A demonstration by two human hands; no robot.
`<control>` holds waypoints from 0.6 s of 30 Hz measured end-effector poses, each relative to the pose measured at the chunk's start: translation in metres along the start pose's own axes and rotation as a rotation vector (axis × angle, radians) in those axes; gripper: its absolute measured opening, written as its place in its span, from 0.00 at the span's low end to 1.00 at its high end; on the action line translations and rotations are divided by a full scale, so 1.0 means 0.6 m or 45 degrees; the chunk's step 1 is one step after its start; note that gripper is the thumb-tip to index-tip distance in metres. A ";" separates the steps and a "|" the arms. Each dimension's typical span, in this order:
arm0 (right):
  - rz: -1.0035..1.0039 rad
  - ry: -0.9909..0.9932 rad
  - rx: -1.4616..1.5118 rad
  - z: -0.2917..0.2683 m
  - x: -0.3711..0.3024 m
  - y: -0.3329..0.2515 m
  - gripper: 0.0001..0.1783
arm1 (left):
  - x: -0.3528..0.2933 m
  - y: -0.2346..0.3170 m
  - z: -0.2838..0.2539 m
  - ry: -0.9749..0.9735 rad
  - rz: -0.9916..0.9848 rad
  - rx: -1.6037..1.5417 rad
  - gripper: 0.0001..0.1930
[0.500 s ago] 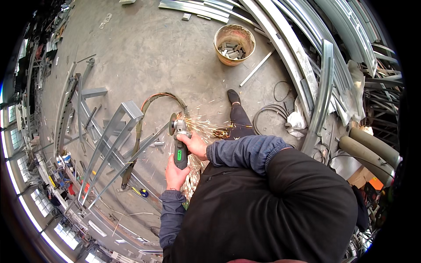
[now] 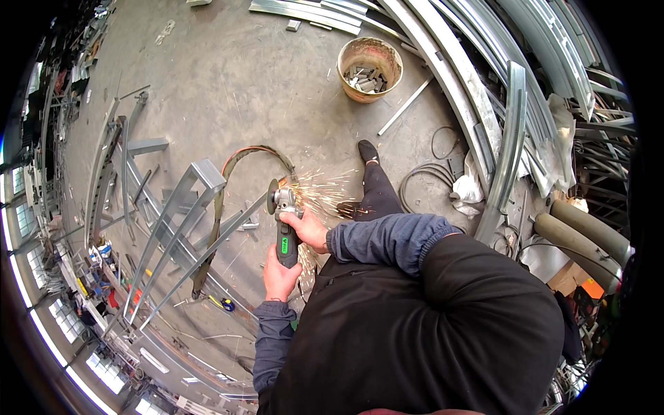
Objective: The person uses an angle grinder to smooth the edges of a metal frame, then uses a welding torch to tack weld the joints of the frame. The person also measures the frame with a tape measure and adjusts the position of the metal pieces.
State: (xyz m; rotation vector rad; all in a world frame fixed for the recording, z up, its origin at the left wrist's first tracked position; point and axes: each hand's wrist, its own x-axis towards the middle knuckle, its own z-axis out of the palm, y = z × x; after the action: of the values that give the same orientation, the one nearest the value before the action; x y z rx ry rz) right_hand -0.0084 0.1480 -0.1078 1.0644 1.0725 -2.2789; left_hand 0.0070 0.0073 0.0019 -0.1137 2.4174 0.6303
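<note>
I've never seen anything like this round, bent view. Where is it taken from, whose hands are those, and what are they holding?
There is no robot here: it is a person working with bare hands. The camera is worn on the head and looks down; its wide fisheye lens bends straight edges near the rim. The sleeves and dark clothing are the person's own.

Both hands grip a grinder: the left hand near its rear, the right hand nearer the disc. Sparks fly rightward, and the disc is by the end of a metal bar.

On the floor stands a bucket holding metal pieces. A coiled cable lies to the right, near long metal strips.
</note>
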 end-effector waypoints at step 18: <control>-0.050 -0.066 -0.076 -0.003 -0.010 -0.033 0.44 | 0.008 -0.005 0.008 -0.015 -0.032 0.000 0.40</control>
State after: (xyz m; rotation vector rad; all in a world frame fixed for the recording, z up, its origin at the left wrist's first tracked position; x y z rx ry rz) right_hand -0.0158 0.1621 -0.0945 0.9639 1.1419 -2.2772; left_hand 0.0065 0.0073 -0.0054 -0.1399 2.4006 0.6177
